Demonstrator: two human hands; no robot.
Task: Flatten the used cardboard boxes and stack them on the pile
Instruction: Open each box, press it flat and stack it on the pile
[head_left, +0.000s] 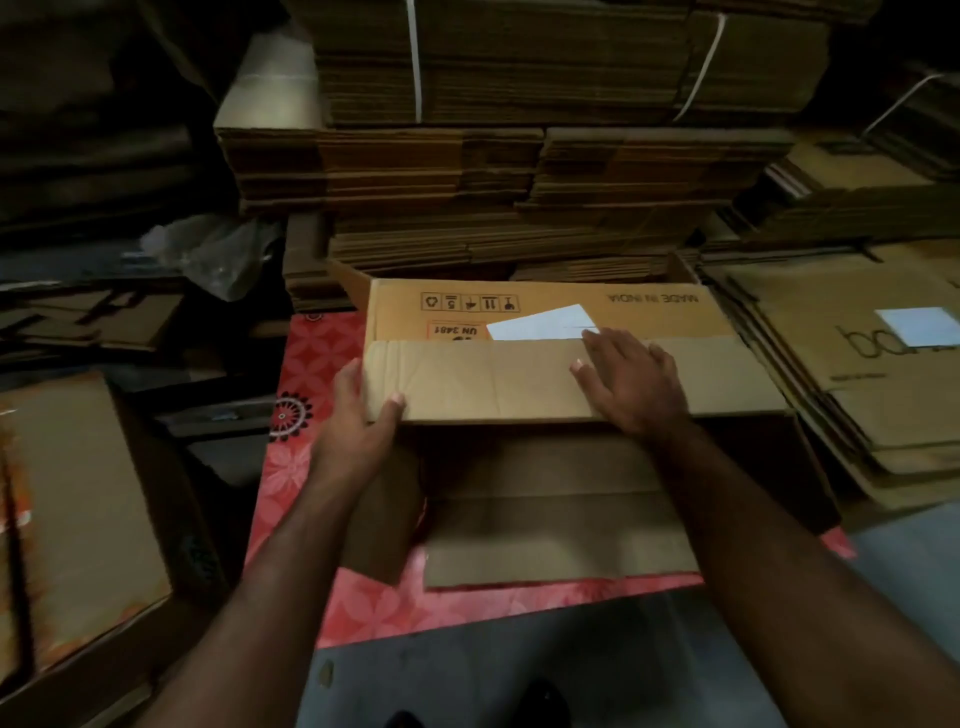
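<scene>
Your left hand (358, 415) grips the box (545, 364) flap's left end; your right hand (628, 384) presses flat on it. Bundled cardboard stacks (519, 156) crowd 12 o'clock, a flattened pile (857, 374) at 3 o'clock.

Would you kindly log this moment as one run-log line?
step: folding flap | left hand: grips flap end | right hand: presses flat on flap | cardboard box: on red mat
</scene>
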